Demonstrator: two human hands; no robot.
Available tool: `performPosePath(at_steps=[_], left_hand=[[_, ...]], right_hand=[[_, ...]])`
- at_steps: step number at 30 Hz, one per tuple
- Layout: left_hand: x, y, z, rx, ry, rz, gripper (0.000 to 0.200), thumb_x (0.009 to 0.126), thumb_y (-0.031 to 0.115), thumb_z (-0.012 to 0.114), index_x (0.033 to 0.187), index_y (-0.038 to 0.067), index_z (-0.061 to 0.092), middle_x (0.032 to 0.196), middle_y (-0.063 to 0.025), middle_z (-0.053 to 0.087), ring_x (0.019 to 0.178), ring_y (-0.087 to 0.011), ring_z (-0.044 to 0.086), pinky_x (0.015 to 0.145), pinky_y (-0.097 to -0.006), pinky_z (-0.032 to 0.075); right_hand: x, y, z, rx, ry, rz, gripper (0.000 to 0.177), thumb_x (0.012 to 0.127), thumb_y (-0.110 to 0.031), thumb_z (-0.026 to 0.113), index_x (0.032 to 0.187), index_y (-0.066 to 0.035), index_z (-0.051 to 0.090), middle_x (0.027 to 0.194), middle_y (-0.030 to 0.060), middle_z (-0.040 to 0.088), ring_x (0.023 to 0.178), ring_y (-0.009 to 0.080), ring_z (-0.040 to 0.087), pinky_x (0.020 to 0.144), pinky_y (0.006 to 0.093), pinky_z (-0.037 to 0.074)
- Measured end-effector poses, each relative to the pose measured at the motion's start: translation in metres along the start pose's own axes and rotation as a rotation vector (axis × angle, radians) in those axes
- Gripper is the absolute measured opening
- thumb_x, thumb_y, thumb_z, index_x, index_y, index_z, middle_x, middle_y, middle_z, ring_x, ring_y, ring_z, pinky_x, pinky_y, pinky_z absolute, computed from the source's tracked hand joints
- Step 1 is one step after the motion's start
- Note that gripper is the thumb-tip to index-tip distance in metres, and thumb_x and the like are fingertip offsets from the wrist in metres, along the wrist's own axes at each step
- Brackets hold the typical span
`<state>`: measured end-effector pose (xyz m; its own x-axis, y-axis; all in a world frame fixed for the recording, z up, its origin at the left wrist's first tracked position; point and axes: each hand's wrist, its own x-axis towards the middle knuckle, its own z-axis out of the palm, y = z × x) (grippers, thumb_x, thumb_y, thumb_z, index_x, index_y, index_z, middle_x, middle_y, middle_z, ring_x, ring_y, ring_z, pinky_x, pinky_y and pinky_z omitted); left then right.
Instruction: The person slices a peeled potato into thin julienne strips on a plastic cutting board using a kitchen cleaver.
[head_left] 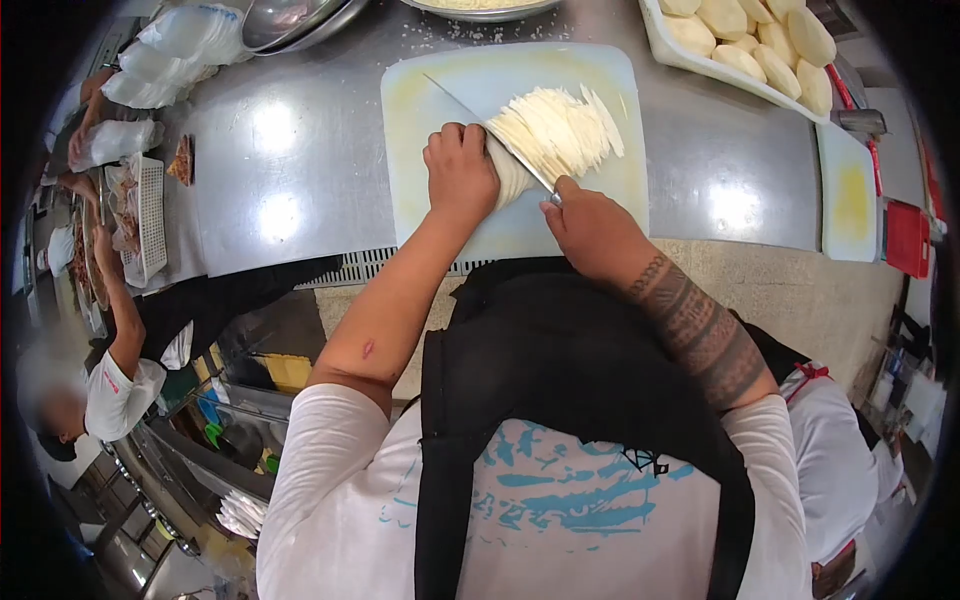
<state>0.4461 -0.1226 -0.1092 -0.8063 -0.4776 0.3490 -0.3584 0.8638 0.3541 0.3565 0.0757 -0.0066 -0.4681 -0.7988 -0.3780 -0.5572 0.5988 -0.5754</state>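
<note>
A white cutting board (420,95) lies on the metal counter in front of me. My left hand (462,168) has its fingers curled and presses down on a stack of potato slices (512,182). In my right hand (600,230) is the handle of a kitchen knife (517,157). Its blade slants up and left across the board, right against the potato and close to my left knuckles. To the right of the blade spreads a pile of thin potato strips (560,122). The underside of the left fingers is hidden.
A white tub (665,50) of peeled potatoes (740,40) stands at the upper right. A bowl (480,12) with shreds and metal bowls (300,25) sit at the back. Another board (848,195) is at right. A co-worker (120,385) works at left beside a white basket (150,220).
</note>
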Motion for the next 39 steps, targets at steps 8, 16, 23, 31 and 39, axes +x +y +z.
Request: performPosePath(at_steps=[8, 16, 23, 31, 39], left_hand=[[0.003, -0.001, 0.002, -0.041, -0.002, -0.025, 0.017, 0.091, 0.007, 0.062, 0.107, 0.005, 0.063, 0.113, -0.0169, 0.059, 0.104, -0.0389, 0.054, 0.093, -0.0511, 0.042], [0.002, -0.004, 0.005, -0.058, 0.027, -0.02, 0.019, 0.089, 0.006, 0.063, 0.107, 0.004, 0.061, 0.112, -0.0182, 0.058, 0.103, -0.0391, 0.054, 0.094, -0.0516, 0.042], [-0.005, -0.004, 0.005, -0.097, 0.008, -0.024, 0.019, 0.088, 0.005, 0.062, 0.106, 0.003, 0.058, 0.112, -0.0188, 0.056, 0.103, -0.0397, 0.053, 0.093, -0.053, 0.042], [-0.002, -0.005, 0.001, -0.136, 0.023, -0.025, 0.02, 0.089, 0.006, 0.064, 0.107, 0.003, 0.059, 0.112, -0.019, 0.056, 0.103, -0.0398, 0.053, 0.093, -0.053, 0.042], [-0.006, -0.018, -0.01, -0.037, -0.014, 0.05, 0.018, 0.088, 0.006, 0.064, 0.105, 0.004, 0.061, 0.109, -0.0174, 0.058, 0.099, -0.0384, 0.055, 0.089, -0.0508, 0.045]], right_hand=[[-0.001, -0.01, -0.01, -0.002, -0.035, 0.019, 0.034, 0.111, -0.033, 0.051, 0.109, 0.002, 0.053, 0.09, 0.0283, 0.072, 0.09, 0.0486, 0.071, 0.083, 0.0588, 0.055], [-0.001, -0.017, -0.008, 0.002, -0.022, 0.004, 0.034, 0.111, -0.033, 0.051, 0.11, 0.001, 0.053, 0.091, 0.029, 0.072, 0.092, 0.049, 0.071, 0.083, 0.0602, 0.054], [-0.007, -0.011, 0.005, 0.042, -0.014, -0.008, 0.033, 0.111, -0.031, 0.052, 0.109, 0.001, 0.052, 0.09, 0.0295, 0.07, 0.091, 0.0509, 0.069, 0.081, 0.0607, 0.052], [-0.003, -0.006, 0.015, 0.051, -0.043, 0.031, 0.034, 0.111, -0.033, 0.051, 0.109, 0.001, 0.052, 0.089, 0.0284, 0.071, 0.091, 0.0492, 0.07, 0.081, 0.0597, 0.054], [-0.004, -0.016, 0.007, 0.023, -0.033, 0.038, 0.035, 0.111, -0.033, 0.051, 0.111, 0.002, 0.053, 0.088, 0.0278, 0.072, 0.087, 0.0488, 0.071, 0.08, 0.059, 0.055]])
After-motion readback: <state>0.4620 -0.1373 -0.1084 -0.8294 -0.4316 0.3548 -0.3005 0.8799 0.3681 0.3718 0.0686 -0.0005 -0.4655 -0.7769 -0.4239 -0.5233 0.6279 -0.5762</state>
